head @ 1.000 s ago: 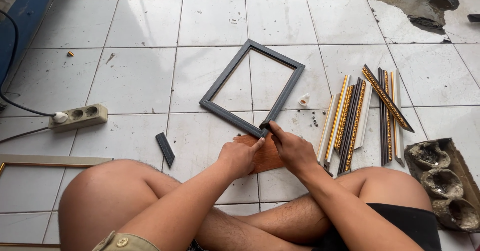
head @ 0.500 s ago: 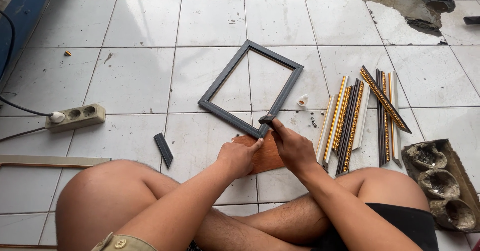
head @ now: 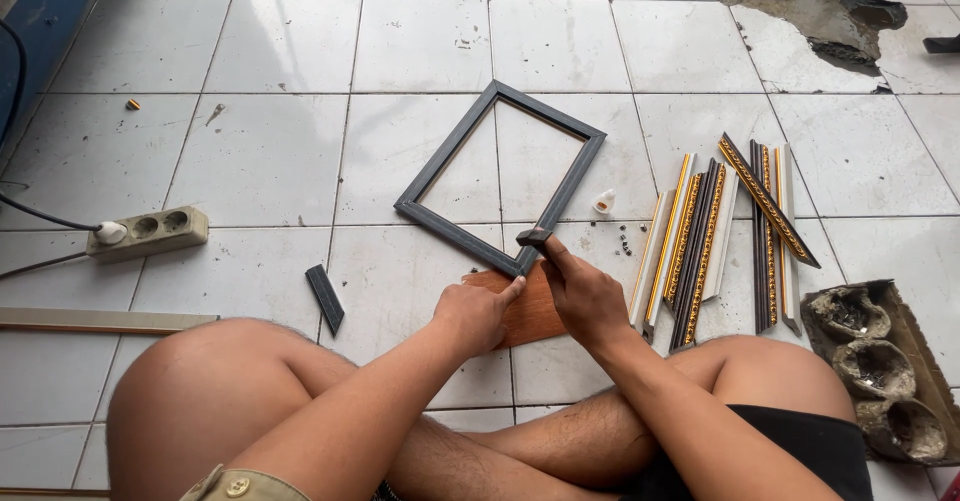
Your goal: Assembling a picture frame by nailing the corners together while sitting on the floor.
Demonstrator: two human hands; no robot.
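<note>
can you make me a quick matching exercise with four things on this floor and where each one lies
Things:
1. dark picture frame
2. power strip
3. bundle of moulding strips
4. brown wooden block

Places:
a. far left, with a white plug in it
b. under both hands, left hand and right hand
c. on the tiles ahead, near corner at the right hand
d. right of the frame

Pairs: 1-c, 2-a, 3-d, 4-b

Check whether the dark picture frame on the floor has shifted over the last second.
No. The dark picture frame lies as before: its far corner sits at the same tile joint, and its distance from the power strip is unchanged.
</note>
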